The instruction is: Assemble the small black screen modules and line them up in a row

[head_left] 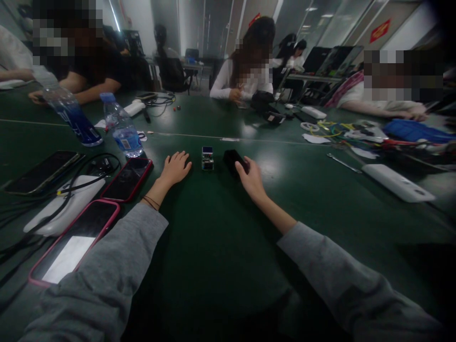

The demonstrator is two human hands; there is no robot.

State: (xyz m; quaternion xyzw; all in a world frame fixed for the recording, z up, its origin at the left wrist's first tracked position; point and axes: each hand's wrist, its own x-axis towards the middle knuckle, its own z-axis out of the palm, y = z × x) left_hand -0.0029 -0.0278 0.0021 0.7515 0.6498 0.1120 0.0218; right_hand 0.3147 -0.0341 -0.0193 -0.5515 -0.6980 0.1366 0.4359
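My left hand [175,168] lies flat on the dark green table [213,247], fingers stretched out, holding nothing. Just right of its fingertips stands a small electronic module [207,158] with a blue-white top. My right hand [251,178] rests on the table with its fingers closed on a small black box [233,160], which lies right of the module. Both arms wear grey sleeves.
Three phones [71,242] [127,178] [42,172], a white power bank [64,209] with black cables and two water bottles [123,126] [71,111] crowd the left. A white power bank [397,182], coloured wires and a blue case [413,130] lie right. Other people sit along the far edge.
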